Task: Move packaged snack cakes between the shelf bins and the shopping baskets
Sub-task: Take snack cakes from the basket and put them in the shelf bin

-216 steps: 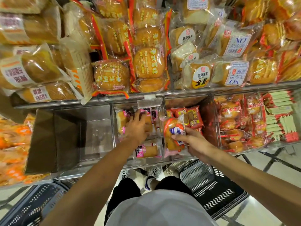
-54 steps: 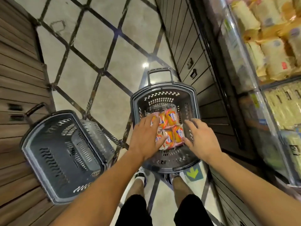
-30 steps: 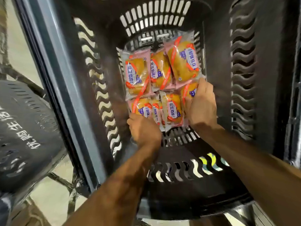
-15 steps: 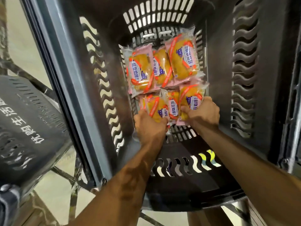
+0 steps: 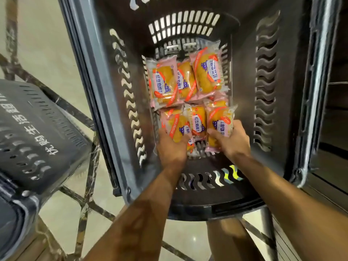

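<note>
Both hands went from nudging packs flat to grasping: left hand closed on near-left snack cake, right hand on near-right snack cake, lifted slightly. Remaining cakes lay on basket floor. Likely pulling cakes back out for the shelf.

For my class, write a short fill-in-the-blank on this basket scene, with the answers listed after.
1. The snack cakes lie inside a dark plastic ____.
2. The far row against the basket wall holds ____ packs.
3. The left hand and right hand each grip a ____.
4. A second basket stands to the person's ____.

Answers: basket; three; pack; left
</note>
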